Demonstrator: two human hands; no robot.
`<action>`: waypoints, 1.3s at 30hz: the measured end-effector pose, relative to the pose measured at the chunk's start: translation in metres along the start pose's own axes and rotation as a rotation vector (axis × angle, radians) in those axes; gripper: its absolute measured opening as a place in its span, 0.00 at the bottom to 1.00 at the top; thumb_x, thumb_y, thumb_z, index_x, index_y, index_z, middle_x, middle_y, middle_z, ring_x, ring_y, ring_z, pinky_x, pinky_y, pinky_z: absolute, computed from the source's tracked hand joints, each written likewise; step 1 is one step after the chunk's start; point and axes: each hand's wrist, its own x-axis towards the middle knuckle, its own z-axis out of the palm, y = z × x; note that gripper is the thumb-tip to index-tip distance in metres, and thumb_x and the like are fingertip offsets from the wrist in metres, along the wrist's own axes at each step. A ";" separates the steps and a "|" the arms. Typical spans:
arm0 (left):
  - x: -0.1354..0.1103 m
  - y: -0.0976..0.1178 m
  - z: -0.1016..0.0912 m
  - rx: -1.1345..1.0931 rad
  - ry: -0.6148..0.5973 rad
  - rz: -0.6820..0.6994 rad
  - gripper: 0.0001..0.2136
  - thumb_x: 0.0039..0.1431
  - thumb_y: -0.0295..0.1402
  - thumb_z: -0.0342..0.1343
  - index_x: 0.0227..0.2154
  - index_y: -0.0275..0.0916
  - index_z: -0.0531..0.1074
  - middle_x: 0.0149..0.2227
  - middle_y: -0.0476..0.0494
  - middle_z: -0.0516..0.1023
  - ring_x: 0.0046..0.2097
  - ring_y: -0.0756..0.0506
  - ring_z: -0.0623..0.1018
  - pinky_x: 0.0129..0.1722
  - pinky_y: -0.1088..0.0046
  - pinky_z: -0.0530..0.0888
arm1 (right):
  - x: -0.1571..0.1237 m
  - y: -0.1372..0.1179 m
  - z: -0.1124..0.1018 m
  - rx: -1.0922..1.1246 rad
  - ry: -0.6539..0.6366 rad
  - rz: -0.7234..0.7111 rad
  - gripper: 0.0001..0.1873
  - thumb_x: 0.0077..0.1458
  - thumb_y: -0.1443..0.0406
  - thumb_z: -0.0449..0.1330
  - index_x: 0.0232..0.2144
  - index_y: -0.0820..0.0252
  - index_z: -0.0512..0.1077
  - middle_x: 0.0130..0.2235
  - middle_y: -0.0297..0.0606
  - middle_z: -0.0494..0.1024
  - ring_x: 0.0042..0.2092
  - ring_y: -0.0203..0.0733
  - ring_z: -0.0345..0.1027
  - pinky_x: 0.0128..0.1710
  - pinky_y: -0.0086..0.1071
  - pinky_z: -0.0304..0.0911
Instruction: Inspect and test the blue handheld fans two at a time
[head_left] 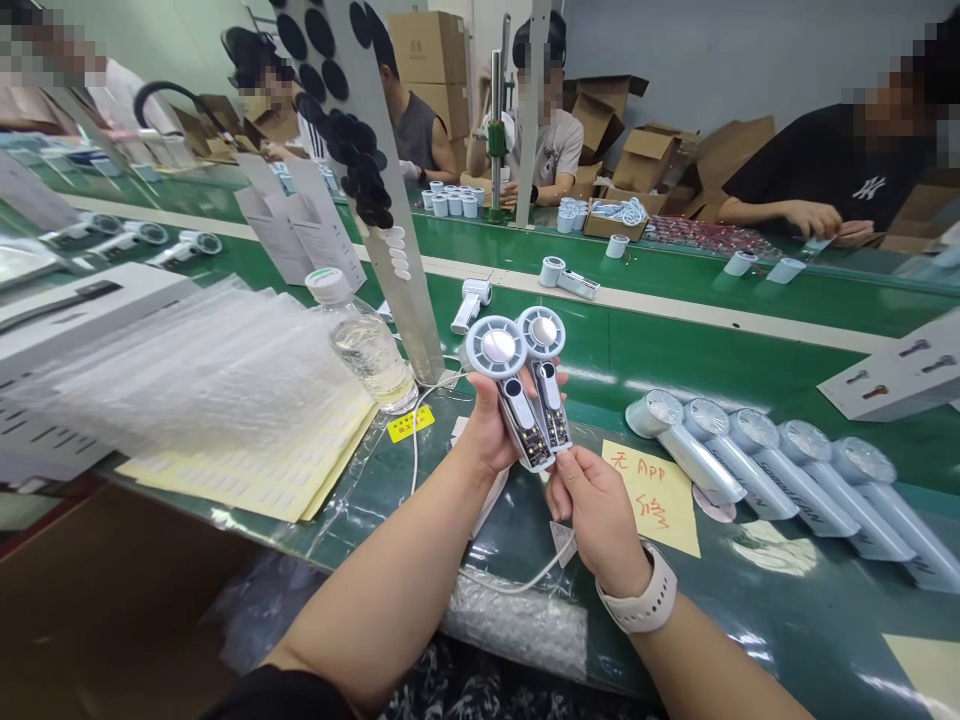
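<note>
My left hand [491,425] is wrapped round two pale blue handheld fans side by side, a left fan [496,348] and a right fan [543,332]. Both stand upright with round heads on top. Their handles are uncovered, showing circuit boards inside. The thumb and fingers of my right hand [589,495] pinch at the lower end of the right fan's handle. A white cable [517,588] loops up from the table to my right hand; its end is hidden there.
Several wrapped fans [757,430] lie in a row at right, beside a handwritten yellow note [660,500]. A water bottle [367,345], plastic sleeves [202,360] and a metal post [397,230] stand or lie at left. Fan parts [570,280] lie on the green conveyor; co-workers sit beyond.
</note>
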 end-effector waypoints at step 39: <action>-0.021 -0.041 -0.015 0.206 -0.350 -0.945 0.28 0.45 0.59 0.65 0.31 0.34 0.79 0.30 0.39 0.81 0.30 0.46 0.80 0.31 0.71 0.76 | 0.029 -0.064 -0.098 -0.337 -0.336 -0.122 0.36 0.46 0.51 0.69 0.58 0.49 0.70 0.56 0.44 0.76 0.53 0.54 0.72 0.50 0.46 0.68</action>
